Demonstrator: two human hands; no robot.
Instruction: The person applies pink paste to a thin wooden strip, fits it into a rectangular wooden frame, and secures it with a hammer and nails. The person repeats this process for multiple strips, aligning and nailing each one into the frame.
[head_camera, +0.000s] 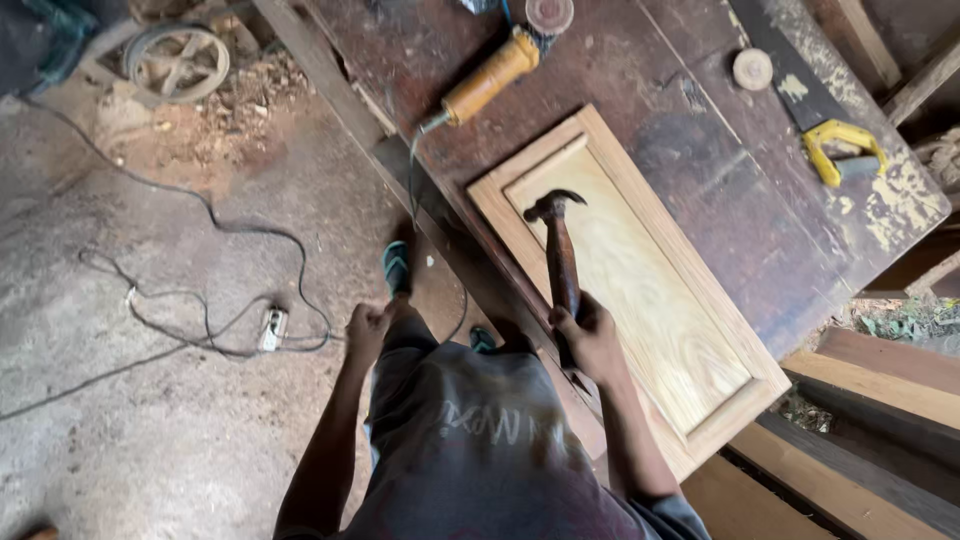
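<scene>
My right hand (590, 340) grips the wooden handle of a claw hammer (558, 235), whose dark head hangs over the upper left corner of a framed light-wood door panel (680, 330). The panel lies flat on a dark worn workbench (700, 170). My left hand (366, 330) is closed into a fist off the bench, above the concrete floor; nothing shows in it.
An orange-handled angle grinder (495, 72) lies at the bench's far end, its cable running to a socket block (272, 328) on the floor. A yellow-handled saw (842, 150) and a round disc (752, 68) sit at the right. Planks (880, 385) lie below right. A wheel (178, 60) stands in sawdust.
</scene>
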